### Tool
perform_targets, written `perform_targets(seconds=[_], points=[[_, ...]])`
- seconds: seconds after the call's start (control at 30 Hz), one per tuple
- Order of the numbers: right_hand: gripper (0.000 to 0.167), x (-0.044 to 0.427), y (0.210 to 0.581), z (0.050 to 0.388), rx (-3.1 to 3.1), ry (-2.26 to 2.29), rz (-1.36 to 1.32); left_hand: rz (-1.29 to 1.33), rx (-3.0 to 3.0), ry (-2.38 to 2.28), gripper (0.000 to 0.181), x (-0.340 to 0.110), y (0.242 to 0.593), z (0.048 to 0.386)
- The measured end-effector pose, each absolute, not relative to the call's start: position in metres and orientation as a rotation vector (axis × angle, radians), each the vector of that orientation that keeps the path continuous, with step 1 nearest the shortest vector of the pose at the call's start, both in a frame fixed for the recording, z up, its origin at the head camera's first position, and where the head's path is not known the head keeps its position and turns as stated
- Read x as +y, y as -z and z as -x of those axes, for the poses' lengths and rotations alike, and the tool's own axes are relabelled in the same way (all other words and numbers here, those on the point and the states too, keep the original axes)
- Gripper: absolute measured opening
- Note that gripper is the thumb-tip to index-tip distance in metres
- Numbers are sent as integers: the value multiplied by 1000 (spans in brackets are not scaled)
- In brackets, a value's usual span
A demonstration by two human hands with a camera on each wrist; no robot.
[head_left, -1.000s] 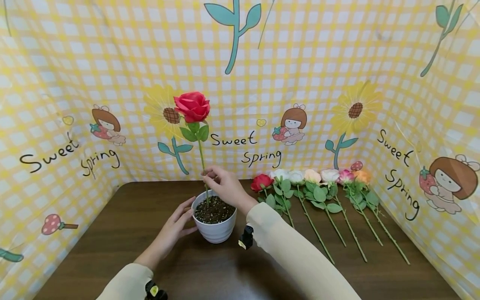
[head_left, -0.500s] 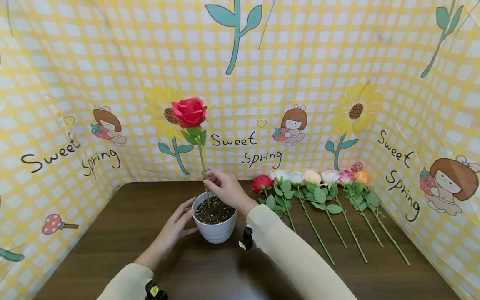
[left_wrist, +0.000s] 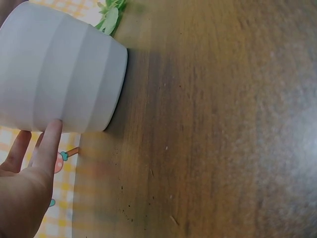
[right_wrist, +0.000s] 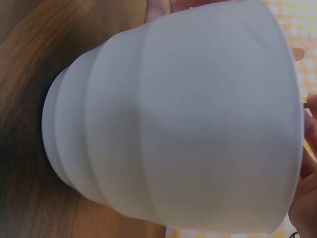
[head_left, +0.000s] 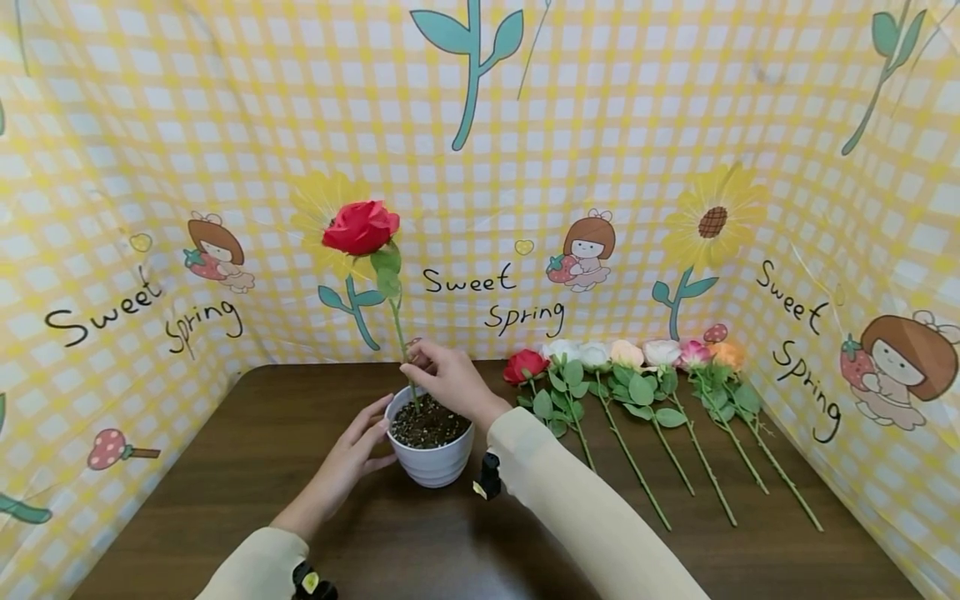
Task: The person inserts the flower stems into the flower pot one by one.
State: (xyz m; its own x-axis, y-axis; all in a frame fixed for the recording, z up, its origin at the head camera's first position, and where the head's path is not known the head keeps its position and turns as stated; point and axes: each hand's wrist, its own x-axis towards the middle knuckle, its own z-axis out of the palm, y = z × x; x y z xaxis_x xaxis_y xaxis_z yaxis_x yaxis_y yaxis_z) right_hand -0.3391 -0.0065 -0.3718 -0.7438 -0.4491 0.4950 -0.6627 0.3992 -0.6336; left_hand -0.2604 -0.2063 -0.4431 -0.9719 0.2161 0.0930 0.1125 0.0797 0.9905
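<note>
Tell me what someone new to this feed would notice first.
Most likely the red rose, rising from the soil in the white pot, its stem pinched by the right hand while the left hand touches the pot's side. Next, probably the colourful flowers lying in a row on the dark table, right of the pot, and the yellow checked cloth behind everything.

Head view: we see yellow-and-white checked cloth (head_left: 637,108) rising from nine o'clock through twelve to three, printed with sunflowers (head_left: 712,222), cartoon girls (head_left: 587,254) and "Sweet Spring" lettering (head_left: 522,315). Toward six, dark wood-grain tabletop (head_left: 195,500); we note pale glare (left_wrist: 307,144) at three o'clock, left wrist view.
</note>
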Motion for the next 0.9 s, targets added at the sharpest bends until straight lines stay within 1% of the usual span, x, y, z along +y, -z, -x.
perform_targets(seconds=[0.17,0.33,0.57,0.7,0.9], points=[[21,-5,373,339,-2428,-1344,-910,-327,2252,-2043,52,-205,441,258],[23,-4,374,339,-2426,-1331,-905,-316,2256,-2040,51,-205,440,257],[21,-3,374,340,-2423,-1283,-946,-310,2253,-2035,51,-206,440,258],[19,-2,376,341,-2415,-1272,-1002,-307,2250,-2040,51,-206,440,259],[19,-2,379,340,-2408,-1271,-1087,-325,2241,-2042,52,-206,442,259]])
